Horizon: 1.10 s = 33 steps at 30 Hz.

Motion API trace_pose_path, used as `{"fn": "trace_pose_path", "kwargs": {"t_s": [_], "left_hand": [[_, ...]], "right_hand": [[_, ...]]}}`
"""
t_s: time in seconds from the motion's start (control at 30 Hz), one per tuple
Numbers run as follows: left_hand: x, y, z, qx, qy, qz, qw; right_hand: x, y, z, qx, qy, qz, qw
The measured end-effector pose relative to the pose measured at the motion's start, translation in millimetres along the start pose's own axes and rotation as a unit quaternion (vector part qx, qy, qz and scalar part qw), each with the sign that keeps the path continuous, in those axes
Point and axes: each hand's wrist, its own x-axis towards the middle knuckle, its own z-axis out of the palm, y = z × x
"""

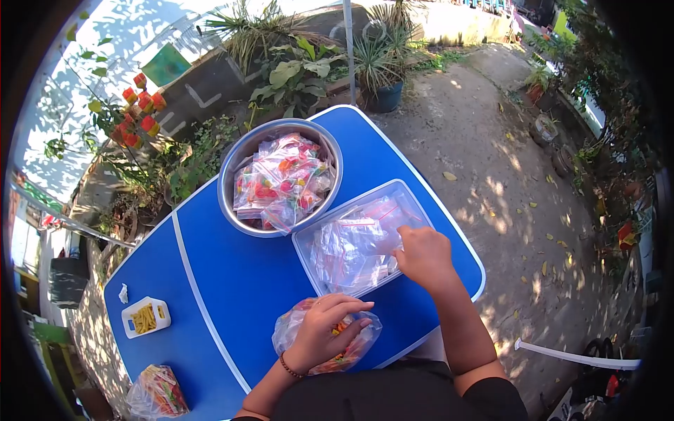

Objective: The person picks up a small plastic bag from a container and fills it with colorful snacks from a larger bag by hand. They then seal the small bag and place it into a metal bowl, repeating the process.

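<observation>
Since the clear bags (337, 256) look slippery, pinch edges; the left hand (324, 337) is parted, the right hand (426, 258) unclear.

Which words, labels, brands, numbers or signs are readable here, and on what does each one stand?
"L": pale, on the low wall.
"E": likely, beside it, less clear.
Other marks on the wall: too unclear to read.
Print, if any, on the small plastic bags: too small to read.

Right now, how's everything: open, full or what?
Metal bowl, heaped with small bags
Plastic bin, open, clear bags inside
White basket, open, yellow pieces inside
Near bag, filled, colourful
Corner bag, filled, colourful
Left hand, over the near bag
Right hand, fingers bent, at the bin
</observation>
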Motion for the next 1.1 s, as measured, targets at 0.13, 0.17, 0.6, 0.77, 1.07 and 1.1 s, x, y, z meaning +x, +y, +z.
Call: {"fn": "trace_pose_path", "kwargs": {"t_s": [0.13, 0.17, 0.6, 0.77, 1.07, 1.1], "left_hand": [[-1, 2, -4, -0.009, 0.004, -0.020, 1.000], [-2, 3, -4, -0.011, 0.005, -0.028, 1.000], [0, 10, -7, -0.001, 0.088, -0.022, 0.996], [-23, 5, -19, -0.056, 0.189, -0.088, 0.976], [-72, 20, -22, -0.294, 0.250, -0.124, 0.914], [-76, 24, -22, -0.318, 0.267, -0.121, 0.902]], "right_hand": [[3, -9, -4, 0.040, 0.008, -0.006, 0.999], [0, -9, -5, 0.084, 0.035, -0.008, 0.996], [-36, -37, -34, 0.378, 0.084, -0.045, 0.921], [-45, -62, -24, 0.474, 0.012, -0.069, 0.878], [-61, -110, 4, 0.524, -0.098, -0.178, 0.827], [-64, -114, 8, 0.520, -0.104, -0.193, 0.825]]}}
